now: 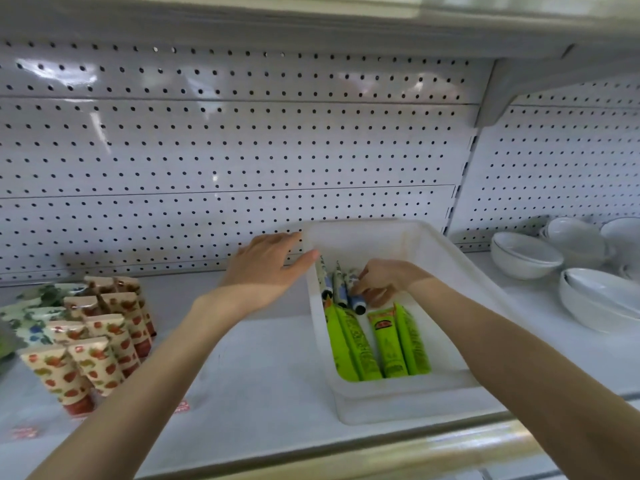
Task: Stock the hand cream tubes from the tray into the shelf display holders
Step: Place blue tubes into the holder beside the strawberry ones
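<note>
Head view: taking blue tubes from the tray

Right hand [377, 282] is inside the tray [398, 400], fingers curled round the blue tubes [341, 289] under its fingertips; blur hides how many it pinches. Green tubes [377, 344] lie flat just behind this hand, toward its wrist. Left hand [266, 261] is spread just left of the right hand, fingers straight against the tray's outer wall and thumb over the rim. Stocked tubes [100, 355] stand upright, caps down, well to the left of the left hand. Bowls [526, 254] sit beyond the tray, to the right of the right hand. All rest on the shelf [259, 358].

Step in hand, as judged: lifting blue tubes out. Done well, the grip closes near the caps, so the soft bodies are not squeezed. The lift goes straight up, clear of the green tubes and the wall, while the left hand steadies the tray against sliding. The tubes then likely travel leftward, turned caps down to match the stocked row.
</note>
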The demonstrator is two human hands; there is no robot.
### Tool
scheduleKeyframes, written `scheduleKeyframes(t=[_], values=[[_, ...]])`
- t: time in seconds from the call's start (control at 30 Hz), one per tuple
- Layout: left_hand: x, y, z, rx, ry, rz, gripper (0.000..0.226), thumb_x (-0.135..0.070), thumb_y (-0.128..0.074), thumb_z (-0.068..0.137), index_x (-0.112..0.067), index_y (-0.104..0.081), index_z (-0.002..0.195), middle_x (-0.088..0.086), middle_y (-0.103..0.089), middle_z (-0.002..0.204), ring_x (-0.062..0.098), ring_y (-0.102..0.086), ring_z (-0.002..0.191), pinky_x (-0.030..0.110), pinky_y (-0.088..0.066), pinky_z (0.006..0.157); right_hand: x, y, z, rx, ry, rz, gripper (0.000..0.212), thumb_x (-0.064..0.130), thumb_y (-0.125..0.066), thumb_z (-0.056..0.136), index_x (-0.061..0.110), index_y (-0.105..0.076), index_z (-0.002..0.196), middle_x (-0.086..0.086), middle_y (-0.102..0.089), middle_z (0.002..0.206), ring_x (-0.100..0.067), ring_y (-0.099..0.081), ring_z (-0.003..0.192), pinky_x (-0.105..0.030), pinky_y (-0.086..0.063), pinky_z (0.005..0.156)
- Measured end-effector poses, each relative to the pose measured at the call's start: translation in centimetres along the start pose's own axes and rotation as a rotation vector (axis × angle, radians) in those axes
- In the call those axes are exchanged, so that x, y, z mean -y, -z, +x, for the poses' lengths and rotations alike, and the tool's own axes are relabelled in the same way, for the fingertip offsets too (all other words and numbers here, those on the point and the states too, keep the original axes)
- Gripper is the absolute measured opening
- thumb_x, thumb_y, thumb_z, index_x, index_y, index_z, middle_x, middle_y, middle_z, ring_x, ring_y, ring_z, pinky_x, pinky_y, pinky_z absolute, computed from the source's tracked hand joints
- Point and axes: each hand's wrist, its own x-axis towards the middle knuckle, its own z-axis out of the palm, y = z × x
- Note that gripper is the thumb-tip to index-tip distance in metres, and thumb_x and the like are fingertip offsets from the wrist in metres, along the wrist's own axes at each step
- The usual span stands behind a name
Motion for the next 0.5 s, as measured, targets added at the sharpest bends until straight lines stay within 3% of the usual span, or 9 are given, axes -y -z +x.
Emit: scheduleKeyframes(t=[0.1, 0.2, 0.3, 0.5], values=[[-0.5, -0.3, 0.3, -0.008, 0.018, -0.056, 0.059, -0.058, -0.027, 0.093, -0.028, -0.028, 0.144, -0.007, -0.028, 0.151, 0.013, -0.021, 0.139, 0.033, -0.02, 0.109, 0.1, 0.2, -0.3, 0.099, -0.007, 0.15, 0.016, 0.011, -0.068, 0.085, -0.002, -0.058, 0.084, -0.009, -0.06, 0.075, -0.023, -0.062, 0.069, -0.035, -0.057, 0.074], [-0.7, -0.6, 0.7, -0.019, 0.026, -0.101, 0.057, -0.056, -0.029, 0.093, -0.028, -0.032, 0.142, -0.008, -0.031, 0.149, 0.013, -0.024, 0.137, 0.034, -0.023, 0.109, 0.7, 0.7, -0.5, 0.101, 0.068, 0.228, 0.009, 0.004, -0.065, 0.085, -0.003, -0.061, 0.089, -0.014, -0.064, 0.087, -0.022, -0.061, 0.075, -0.036, -0.057, 0.076], [-0.5, -0.8, 1.4, -0.051, 0.018, -0.204, 0.052, -0.05, -0.034, 0.095, -0.024, -0.038, 0.139, -0.006, -0.036, 0.146, 0.014, -0.032, 0.133, 0.03, -0.027, 0.106, 1.4, 1.4, -1.3, 0.056, 0.176, 0.354, 0.027, 0.004, -0.06, 0.089, -0.002, -0.056, 0.115, -0.017, -0.064, 0.109, -0.023, -0.06, 0.091, -0.029, -0.056, 0.069], [-0.7, -0.2, 2.6, -0.204, 0.042, -0.564, 0.043, -0.038, -0.044, 0.095, -0.017, -0.047, 0.132, -0.002, -0.045, 0.139, 0.013, -0.04, 0.128, 0.018, -0.028, 0.093, 3.1, 2.4, -4.1, 0.098, 0.494, 0.652, 0.035, 0.005, -0.055, 0.093, 0.008, -0.052, 0.127, -0.002, -0.058, 0.101, -0.013, -0.058, 0.095, -0.023, -0.055, 0.076]])
